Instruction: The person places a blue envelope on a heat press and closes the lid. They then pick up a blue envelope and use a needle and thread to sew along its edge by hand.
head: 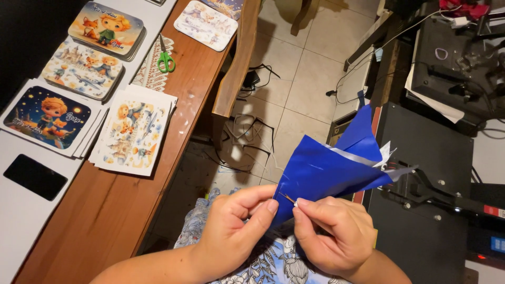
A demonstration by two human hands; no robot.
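The blue cloth (329, 168) is shiny and folded into a pointy cone, with a pale ribbon edge near its top. It sits just right of the middle, fanning out toward 2 o'clock from the hands. The left hand (236, 223) pinches its bottom corner. The right hand (331, 231) is closed on a thin needle (288, 198) poking into that corner. Green scissors (165, 55) lie on the table (105, 210) at 10 o'clock.

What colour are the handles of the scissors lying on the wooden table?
Bright green, on the scissors; the head view shows them.

print workshop: heat press (426, 194), printed picture stacks (84, 71).
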